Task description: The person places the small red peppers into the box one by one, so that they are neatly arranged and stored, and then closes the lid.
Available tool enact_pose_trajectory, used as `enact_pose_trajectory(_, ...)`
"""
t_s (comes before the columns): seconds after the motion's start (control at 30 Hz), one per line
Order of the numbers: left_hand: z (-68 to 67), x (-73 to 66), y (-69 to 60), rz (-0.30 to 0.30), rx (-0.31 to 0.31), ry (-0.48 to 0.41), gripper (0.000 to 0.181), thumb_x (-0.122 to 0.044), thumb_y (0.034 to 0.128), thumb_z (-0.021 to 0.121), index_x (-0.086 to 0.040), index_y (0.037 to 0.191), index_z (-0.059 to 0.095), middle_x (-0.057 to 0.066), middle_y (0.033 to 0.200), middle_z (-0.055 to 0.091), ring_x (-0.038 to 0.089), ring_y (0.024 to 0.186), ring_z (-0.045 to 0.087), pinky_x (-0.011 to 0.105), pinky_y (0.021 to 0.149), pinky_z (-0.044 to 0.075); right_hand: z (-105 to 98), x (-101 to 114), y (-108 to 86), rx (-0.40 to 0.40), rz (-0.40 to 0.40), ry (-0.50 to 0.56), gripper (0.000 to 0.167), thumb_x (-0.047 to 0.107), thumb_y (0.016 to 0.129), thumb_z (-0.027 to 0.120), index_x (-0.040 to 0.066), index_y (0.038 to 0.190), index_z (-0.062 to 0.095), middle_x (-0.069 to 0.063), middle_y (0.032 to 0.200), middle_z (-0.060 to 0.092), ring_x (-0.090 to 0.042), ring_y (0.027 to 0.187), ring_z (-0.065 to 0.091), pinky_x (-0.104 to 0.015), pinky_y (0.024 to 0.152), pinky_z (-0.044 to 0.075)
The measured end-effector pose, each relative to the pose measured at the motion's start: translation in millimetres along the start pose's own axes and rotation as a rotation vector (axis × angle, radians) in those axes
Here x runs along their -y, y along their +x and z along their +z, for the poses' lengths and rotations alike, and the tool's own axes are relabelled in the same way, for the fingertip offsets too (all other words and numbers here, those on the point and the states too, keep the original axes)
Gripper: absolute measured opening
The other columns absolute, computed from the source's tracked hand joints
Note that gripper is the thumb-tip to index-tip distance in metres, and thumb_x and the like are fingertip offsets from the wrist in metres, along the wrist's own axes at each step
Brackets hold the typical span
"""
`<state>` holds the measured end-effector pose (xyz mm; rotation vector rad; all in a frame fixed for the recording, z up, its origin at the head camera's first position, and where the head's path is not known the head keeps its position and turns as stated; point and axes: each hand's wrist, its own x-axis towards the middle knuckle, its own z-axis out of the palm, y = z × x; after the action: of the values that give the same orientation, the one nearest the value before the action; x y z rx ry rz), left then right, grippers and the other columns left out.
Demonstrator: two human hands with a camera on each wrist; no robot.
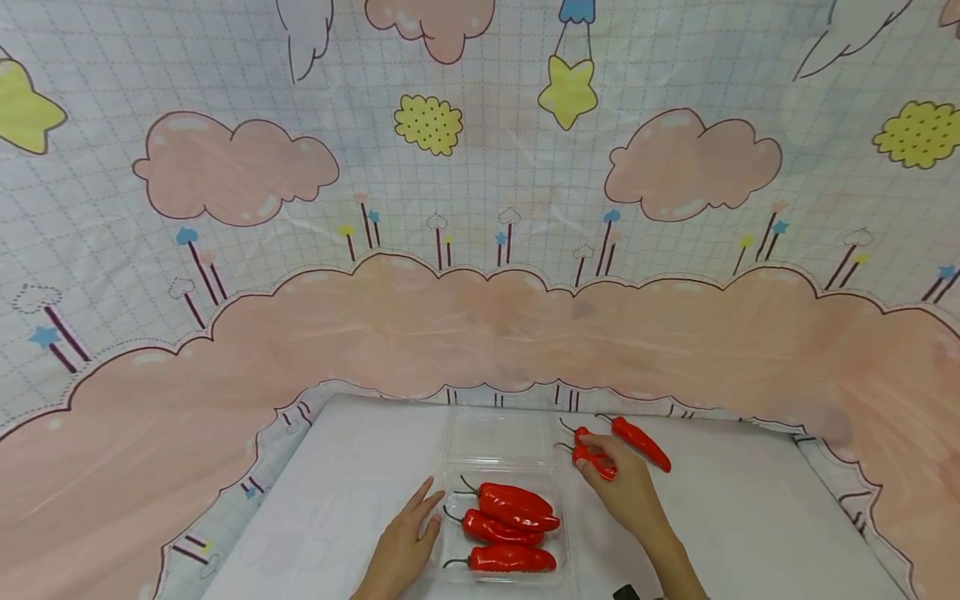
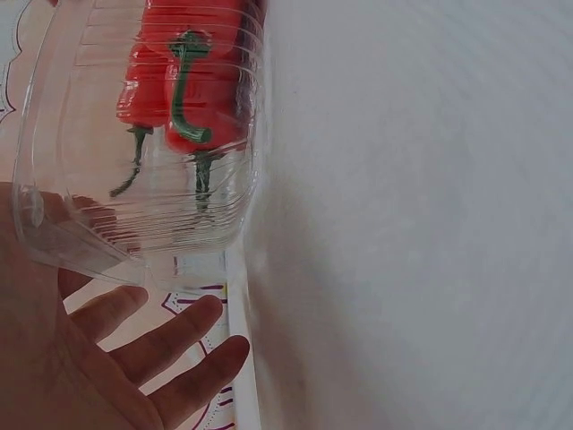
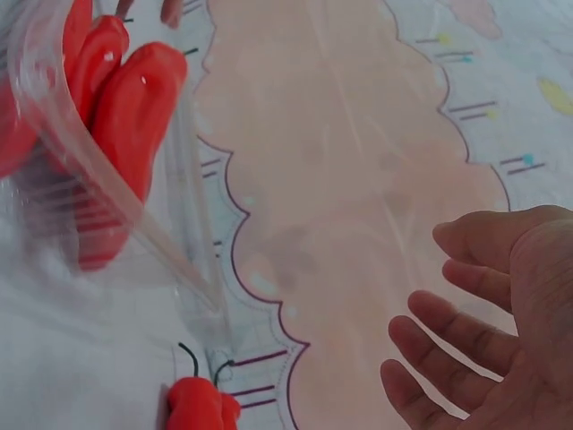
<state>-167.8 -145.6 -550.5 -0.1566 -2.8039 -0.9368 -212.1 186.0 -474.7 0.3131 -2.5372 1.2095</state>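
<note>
Glossy red long pepper (image 1: 593,460) under my R hand (image 1: 622,485), fingers loosely spread; L hand (image 1: 402,536), fingers apart, nr clear plastic box (image 1: 453,543) w/ 3 more peppers (image 1: 513,558).

Bare right hand (image 1: 624,485), bare forearm (image 1: 671,557)

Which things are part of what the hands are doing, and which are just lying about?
In the job, it seems:
clear box
red peppers inside
red peppers outside
left hand
right hand

Just about:
white table
patterned cloth
black thing at the bottom edge, unclear
</note>
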Motion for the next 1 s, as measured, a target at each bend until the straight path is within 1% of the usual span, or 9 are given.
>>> enact_pose_trajectory(0.13, -0.2, -0.4, 0.1, 0.004, -0.004, 0.001, 0.037, -0.018, 0.0966, 0.059, -0.015, 0.134, 0.061, 0.004, 0.153, 0.046, 0.034, 0.127, 0.057, 0.056, 0.100, 0.048, -7.0, -8.6, 0.7, -0.001, 0.018, 0.000, 0.037, 0.018, 0.087, 0.074, 0.014, 0.123, 0.065, -0.010, 0.118, 0.070, -0.028, 0.107, 0.065, -0.050, 0.090, 0.056)
enact_pose_trajectory(0.27, -1.0, -1.3, -0.1, 0.003, -0.005, 0.001, 0.037, -0.018, 0.0967, 0.059, -0.014, 0.134, 0.061, 0.004, 0.153, 0.046, 0.034, 0.127, 0.057, 0.056, 0.100, 0.048, -12.9, -15.4, 1.2, -0.008, 0.047, -0.007, 0.037, 0.017, 0.089, 0.072, 0.011, 0.125, 0.064, -0.010, 0.120, 0.068, -0.031, 0.106, 0.065, -0.050, 0.088, 0.057)
enact_pose_trajectory(0.43, -1.8, -2.4, -0.4, -0.001, -0.005, 0.002, 0.037, -0.018, 0.0965, 0.059, -0.014, 0.133, 0.061, 0.003, 0.153, 0.046, 0.034, 0.127, 0.057, 0.055, 0.100, 0.048, -17.6, -21.4, 2.4, -0.004, 0.104, -0.004, 0.039, 0.018, 0.089, 0.072, 0.010, 0.126, 0.063, -0.012, 0.123, 0.067, -0.032, 0.108, 0.063, -0.050, 0.088, 0.057)
enact_pose_trajectory(0.67, -2.1, -3.0, -0.2, -0.002, -0.007, -0.002, 0.037, -0.018, 0.0964, 0.059, -0.014, 0.133, 0.062, 0.003, 0.153, 0.046, 0.033, 0.128, 0.057, 0.055, 0.100, 0.048, -18.2, -30.9, 3.8, -0.013, 0.104, 0.008, 0.040, 0.017, 0.089, 0.072, 0.007, 0.127, 0.063, -0.013, 0.125, 0.066, -0.032, 0.109, 0.064, -0.049, 0.089, 0.057)
enact_pose_trajectory(0.87, -2.4, -3.3, -1.1, -0.020, 0.011, -0.006, 0.038, -0.020, 0.0969, 0.059, -0.015, 0.134, 0.061, 0.002, 0.154, 0.045, 0.034, 0.129, 0.056, 0.056, 0.100, 0.048, -16.4, -37.7, 3.9, 0.016, 0.141, 0.016, 0.042, 0.017, 0.090, 0.072, 0.006, 0.129, 0.062, -0.014, 0.126, 0.066, -0.034, 0.112, 0.063, -0.049, 0.092, 0.056)
enact_pose_trajectory(1.0, -2.5, -3.7, -1.5, -0.026, 0.012, -0.009, 0.037, -0.020, 0.0970, 0.059, -0.016, 0.134, 0.061, 0.002, 0.154, 0.045, 0.034, 0.129, 0.056, 0.056, 0.100, 0.048, -15.9, -40.1, 3.4, 0.044, 0.173, 0.023, 0.043, 0.018, 0.090, 0.071, 0.006, 0.130, 0.060, -0.015, 0.127, 0.065, -0.033, 0.114, 0.061, -0.049, 0.094, 0.055)
